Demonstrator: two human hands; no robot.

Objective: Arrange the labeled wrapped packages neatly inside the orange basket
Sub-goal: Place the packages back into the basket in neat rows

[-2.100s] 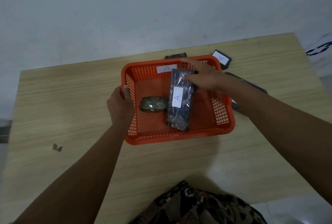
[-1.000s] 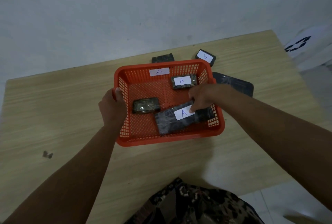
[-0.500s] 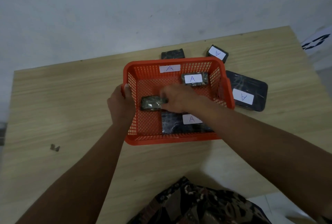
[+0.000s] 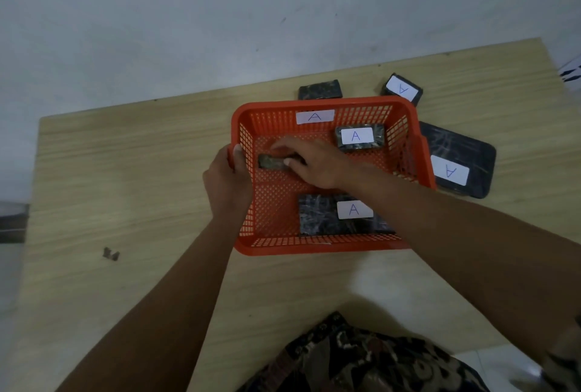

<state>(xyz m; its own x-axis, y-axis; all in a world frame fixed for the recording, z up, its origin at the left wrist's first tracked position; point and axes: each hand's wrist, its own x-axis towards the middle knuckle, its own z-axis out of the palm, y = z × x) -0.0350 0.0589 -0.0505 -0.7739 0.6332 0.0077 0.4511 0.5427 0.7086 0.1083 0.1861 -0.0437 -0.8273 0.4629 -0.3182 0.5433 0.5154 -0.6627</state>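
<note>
The orange basket with an "A" label on its far wall stands mid-table. My left hand grips its left rim. Inside, my right hand closes on a small dark unlabeled package near the left wall. A long dark wrapped package with an "A" label lies along the near wall, partly under my right forearm. A small labeled package sits in the far right corner.
On the wooden table, a large flat labeled package lies right of the basket. Behind the basket sit a small unlabeled package and a small labeled one. A small dark scrap lies at left.
My right hand laid the long package along the basket's near wall, let it go, then moved left onto the small unlabeled package. My left hand stayed on the rim.
</note>
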